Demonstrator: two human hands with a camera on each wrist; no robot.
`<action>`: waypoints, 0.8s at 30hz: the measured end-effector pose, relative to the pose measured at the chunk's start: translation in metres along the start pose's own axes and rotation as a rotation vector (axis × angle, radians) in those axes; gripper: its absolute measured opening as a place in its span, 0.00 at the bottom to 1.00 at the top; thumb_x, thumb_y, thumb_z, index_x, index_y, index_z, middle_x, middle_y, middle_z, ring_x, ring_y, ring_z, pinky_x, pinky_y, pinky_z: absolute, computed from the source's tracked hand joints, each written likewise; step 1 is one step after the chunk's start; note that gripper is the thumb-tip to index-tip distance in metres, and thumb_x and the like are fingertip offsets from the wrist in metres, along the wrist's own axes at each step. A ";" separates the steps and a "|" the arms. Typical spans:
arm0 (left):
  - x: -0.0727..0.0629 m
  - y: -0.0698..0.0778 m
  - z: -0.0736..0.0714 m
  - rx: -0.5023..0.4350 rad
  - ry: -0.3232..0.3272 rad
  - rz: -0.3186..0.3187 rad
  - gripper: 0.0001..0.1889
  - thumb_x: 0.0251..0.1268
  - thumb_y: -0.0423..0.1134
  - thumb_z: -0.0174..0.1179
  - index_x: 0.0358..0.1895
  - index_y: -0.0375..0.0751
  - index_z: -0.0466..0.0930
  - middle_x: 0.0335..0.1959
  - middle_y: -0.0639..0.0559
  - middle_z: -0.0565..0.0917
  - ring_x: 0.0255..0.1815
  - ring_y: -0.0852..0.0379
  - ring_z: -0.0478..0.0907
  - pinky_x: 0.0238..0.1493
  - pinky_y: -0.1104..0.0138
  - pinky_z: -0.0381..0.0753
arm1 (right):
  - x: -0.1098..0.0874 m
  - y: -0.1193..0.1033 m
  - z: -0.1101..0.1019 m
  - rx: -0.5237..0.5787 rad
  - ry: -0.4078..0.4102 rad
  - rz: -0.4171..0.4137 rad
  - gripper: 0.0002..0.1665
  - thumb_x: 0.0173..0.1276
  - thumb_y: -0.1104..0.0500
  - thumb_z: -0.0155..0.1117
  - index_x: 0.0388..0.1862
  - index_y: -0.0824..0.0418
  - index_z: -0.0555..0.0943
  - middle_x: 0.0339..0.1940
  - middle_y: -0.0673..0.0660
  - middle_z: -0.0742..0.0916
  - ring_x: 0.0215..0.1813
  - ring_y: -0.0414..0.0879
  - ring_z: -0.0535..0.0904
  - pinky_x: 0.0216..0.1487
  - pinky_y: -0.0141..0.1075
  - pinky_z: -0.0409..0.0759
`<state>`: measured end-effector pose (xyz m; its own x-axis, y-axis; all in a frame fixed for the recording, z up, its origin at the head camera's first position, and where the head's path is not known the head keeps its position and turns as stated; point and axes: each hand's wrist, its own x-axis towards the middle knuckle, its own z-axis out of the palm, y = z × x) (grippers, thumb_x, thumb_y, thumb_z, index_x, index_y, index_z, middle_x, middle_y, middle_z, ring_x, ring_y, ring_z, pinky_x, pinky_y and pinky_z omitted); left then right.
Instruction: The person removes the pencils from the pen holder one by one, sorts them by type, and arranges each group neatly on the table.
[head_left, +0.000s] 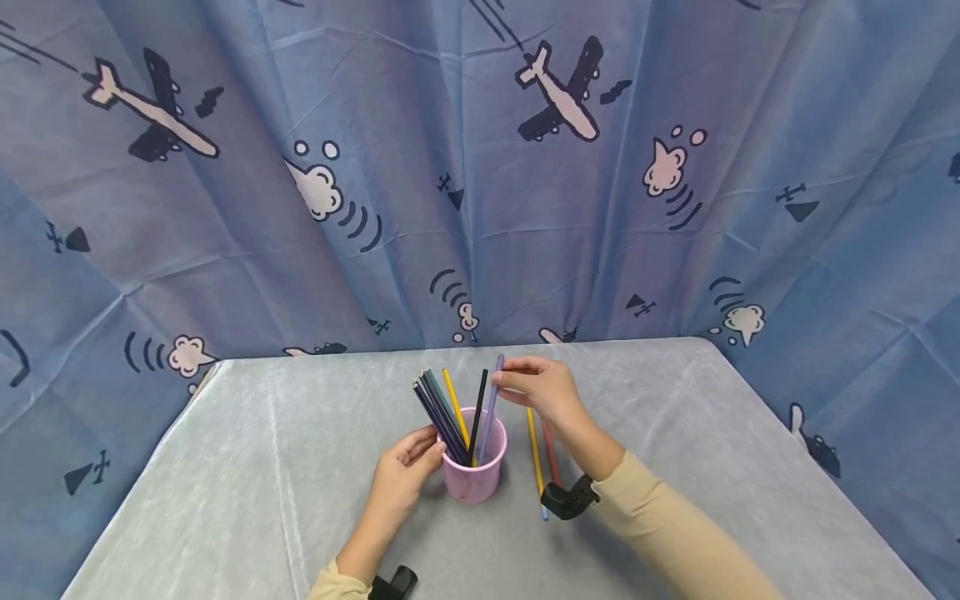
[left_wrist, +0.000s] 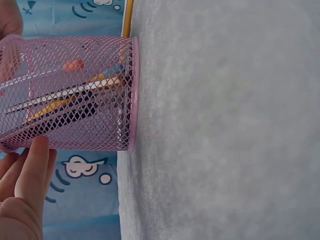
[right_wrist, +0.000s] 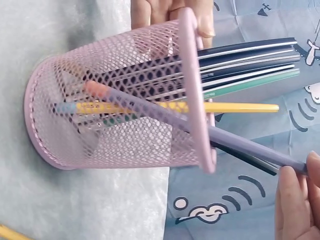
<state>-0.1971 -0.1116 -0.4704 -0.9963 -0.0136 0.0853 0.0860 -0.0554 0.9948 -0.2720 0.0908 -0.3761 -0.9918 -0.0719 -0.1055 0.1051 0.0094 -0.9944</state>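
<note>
A pink mesh pencil cup [head_left: 472, 485] stands upright on the table. My left hand [head_left: 402, 473] grips its left side near the rim, thumb toward the front. Above the opposite side, my right hand [head_left: 546, 392] pinches the upper end of a purple pencil [right_wrist: 240, 142]. That pencil slants down inside the cup, its orange-red end showing through the mesh in the right wrist view. Several dark pencils [right_wrist: 245, 51], a green pencil [right_wrist: 280, 77], a yellow pencil [right_wrist: 245, 107] and a black pencil [head_left: 477, 417] also lean in the cup.
To the right of the cup, a yellow pencil [head_left: 535, 450] with a blue end and a red pencil [head_left: 552, 457] lie on the grey-white cloth-covered table [head_left: 225, 500], partly under the right forearm. Behind the table hangs a blue curtain [head_left: 420, 167] printed with planes.
</note>
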 end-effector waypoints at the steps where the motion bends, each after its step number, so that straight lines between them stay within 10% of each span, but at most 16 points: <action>1: 0.000 0.000 0.000 0.000 0.002 -0.001 0.23 0.70 0.31 0.59 0.62 0.19 0.71 0.59 0.26 0.79 0.50 0.68 0.83 0.52 0.72 0.85 | -0.001 -0.001 -0.001 0.003 -0.006 -0.006 0.20 0.63 0.67 0.71 0.51 0.76 0.80 0.34 0.51 0.89 0.38 0.38 0.86 0.52 0.41 0.87; 24: -0.001 0.000 0.001 -0.002 0.000 0.000 0.23 0.70 0.32 0.59 0.62 0.18 0.71 0.60 0.25 0.78 0.49 0.69 0.82 0.50 0.75 0.84 | -0.009 -0.031 -0.020 -0.022 -0.006 -0.090 0.16 0.65 0.66 0.69 0.49 0.74 0.80 0.32 0.45 0.87 0.37 0.37 0.87 0.50 0.39 0.88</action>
<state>-0.1960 -0.1109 -0.4703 -0.9962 -0.0138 0.0858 0.0864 -0.0575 0.9946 -0.2681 0.1110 -0.3439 -0.9967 -0.0793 -0.0162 0.0143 0.0245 -0.9996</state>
